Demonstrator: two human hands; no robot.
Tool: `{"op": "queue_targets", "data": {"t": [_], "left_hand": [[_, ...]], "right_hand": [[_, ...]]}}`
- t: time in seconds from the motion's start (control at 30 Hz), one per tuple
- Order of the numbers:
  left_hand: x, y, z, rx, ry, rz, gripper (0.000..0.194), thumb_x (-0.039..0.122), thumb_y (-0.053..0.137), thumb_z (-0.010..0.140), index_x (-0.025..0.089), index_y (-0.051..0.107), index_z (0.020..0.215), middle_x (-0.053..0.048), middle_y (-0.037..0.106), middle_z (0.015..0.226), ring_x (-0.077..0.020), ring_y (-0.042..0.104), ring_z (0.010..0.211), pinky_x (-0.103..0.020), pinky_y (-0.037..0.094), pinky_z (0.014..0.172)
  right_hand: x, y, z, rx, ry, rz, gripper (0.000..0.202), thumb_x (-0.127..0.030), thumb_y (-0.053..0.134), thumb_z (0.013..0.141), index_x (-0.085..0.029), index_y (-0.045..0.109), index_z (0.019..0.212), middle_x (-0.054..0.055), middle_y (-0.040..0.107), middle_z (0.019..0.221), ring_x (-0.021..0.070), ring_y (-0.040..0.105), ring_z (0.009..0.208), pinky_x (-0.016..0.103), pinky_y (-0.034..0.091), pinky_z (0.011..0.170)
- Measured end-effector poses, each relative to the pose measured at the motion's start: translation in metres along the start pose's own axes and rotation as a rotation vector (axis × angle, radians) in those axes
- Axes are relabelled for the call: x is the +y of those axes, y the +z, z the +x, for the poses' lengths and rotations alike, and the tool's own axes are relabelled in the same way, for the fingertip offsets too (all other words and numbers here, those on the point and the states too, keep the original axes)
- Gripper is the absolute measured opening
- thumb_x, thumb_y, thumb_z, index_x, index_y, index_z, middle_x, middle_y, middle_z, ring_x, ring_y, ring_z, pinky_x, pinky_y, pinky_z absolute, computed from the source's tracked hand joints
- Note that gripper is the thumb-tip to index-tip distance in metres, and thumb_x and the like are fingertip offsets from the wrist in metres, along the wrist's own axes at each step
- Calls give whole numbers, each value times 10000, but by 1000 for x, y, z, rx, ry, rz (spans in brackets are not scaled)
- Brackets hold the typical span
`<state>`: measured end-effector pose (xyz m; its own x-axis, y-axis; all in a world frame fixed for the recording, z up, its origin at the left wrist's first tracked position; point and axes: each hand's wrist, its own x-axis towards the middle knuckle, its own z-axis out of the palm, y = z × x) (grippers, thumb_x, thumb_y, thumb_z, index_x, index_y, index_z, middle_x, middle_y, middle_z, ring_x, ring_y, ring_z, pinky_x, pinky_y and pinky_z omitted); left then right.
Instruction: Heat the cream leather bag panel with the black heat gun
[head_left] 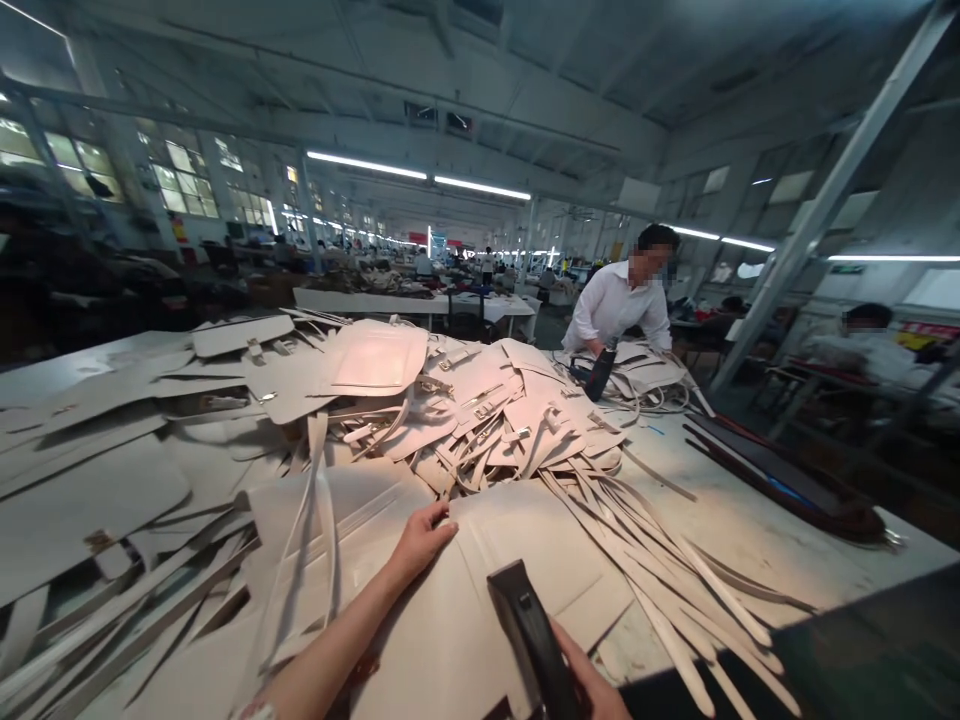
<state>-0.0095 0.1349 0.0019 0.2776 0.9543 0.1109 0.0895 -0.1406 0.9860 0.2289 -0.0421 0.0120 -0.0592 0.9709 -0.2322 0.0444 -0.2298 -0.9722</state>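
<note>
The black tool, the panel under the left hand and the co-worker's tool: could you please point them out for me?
black tool (pixel 525 625): head view, on the middle of its dark body.
panel (pixel 450 640): head view, on its bare white face near the tool.
co-worker's tool (pixel 601 371): head view, on its dark barrel.

The left hand reaches forward on a bare, outstretched forearm, palm down, fingers curled slightly and pressed flat; the right hand sits low at the bottom edge, partly cut off, its fingers wrapped in a closed grip.
</note>
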Motion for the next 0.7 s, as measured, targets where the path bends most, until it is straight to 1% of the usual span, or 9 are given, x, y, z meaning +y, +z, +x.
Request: {"op": "queue_targets", "data": {"t": [0.07, 0.13, 0.2, 0.23, 0.3, 0.43, 0.57, 0.63, 0.7], "left_hand": [[1, 1, -3, -21, -16, -65, 295, 224, 554, 651, 126, 652, 911, -31, 676, 885, -208, 598, 844, -299, 452, 810], [2, 1, -5, -31, -38, -105, 337, 185, 548, 643, 117, 653, 956, -38, 680, 880, -218, 597, 863, -312, 444, 827], [3, 2, -7, -36, -57, -139, 371, 155, 548, 632, 113, 653, 986, -44, 683, 883, -226, 594, 883, -318, 439, 836], [4, 1, -7, -42, -62, -158, 381, 146, 550, 629, 113, 653, 995, -46, 684, 889, -229, 592, 891, -319, 437, 840], [5, 1, -9, -66, -58, -197, 379, 142, 557, 634, 112, 657, 999, -52, 685, 895, -230, 589, 896, -322, 434, 846], [5, 1, -11, -97, -62, -254, 376, 122, 555, 634, 103, 661, 994, -62, 686, 885, -218, 591, 833, -328, 440, 822], [6, 1, -12, -89, -64, -291, 449, 83, 529, 627, 115, 632, 1063, -64, 679, 945, -212, 589, 847, -324, 434, 826], [6, 2, -12, -74, -46, -323, 488, 76, 528, 619, 123, 613, 1098, -64, 674, 972, -212, 587, 865, -316, 434, 820], [5, 3, -11, -55, -51, -353, 515, 78, 531, 605, 127, 603, 1114, -64, 673, 974, -213, 589, 858, -311, 440, 794]], "right_hand": [[-18, 5, 4, -44, -8, 34, 932, -222, 642, 503, -42, 293, 1348, 111, 682, 999, 236, 636, 829, 244, 500, 673], [-40, 11, 10, -108, 12, 71, 890, -140, 576, 508, -95, 284, 1348, 76, 694, 928, 170, 616, 637, 219, 473, 529], [-61, 17, 19, -160, 52, 58, 842, -119, 542, 539, -162, 290, 1342, 5, 682, 745, 115, 519, 441, 208, 416, 404], [-70, 20, 24, -178, 54, 43, 816, -117, 539, 556, -187, 304, 1334, -26, 653, 664, 103, 481, 395, 206, 403, 373], [-82, 26, 37, -210, 25, 26, 766, -109, 542, 573, -211, 350, 1307, -60, 598, 557, 107, 473, 372, 207, 415, 355], [-88, 39, 71, -258, -16, 40, 755, -100, 553, 561, -209, 383, 1289, -74, 558, 466, 125, 494, 349, 201, 427, 318], [-91, 50, 100, -231, -61, 71, 733, -124, 589, 545, -194, 424, 1256, -75, 547, 465, 139, 503, 328, 210, 423, 297], [-93, 52, 105, -205, -87, 78, 698, -137, 596, 553, -198, 447, 1232, -73, 548, 481, 131, 500, 335, 204, 421, 301], [-94, 49, 101, -177, -99, 77, 683, -148, 592, 577, -219, 437, 1239, -75, 546, 493, 126, 500, 352, 206, 432, 315]]}}
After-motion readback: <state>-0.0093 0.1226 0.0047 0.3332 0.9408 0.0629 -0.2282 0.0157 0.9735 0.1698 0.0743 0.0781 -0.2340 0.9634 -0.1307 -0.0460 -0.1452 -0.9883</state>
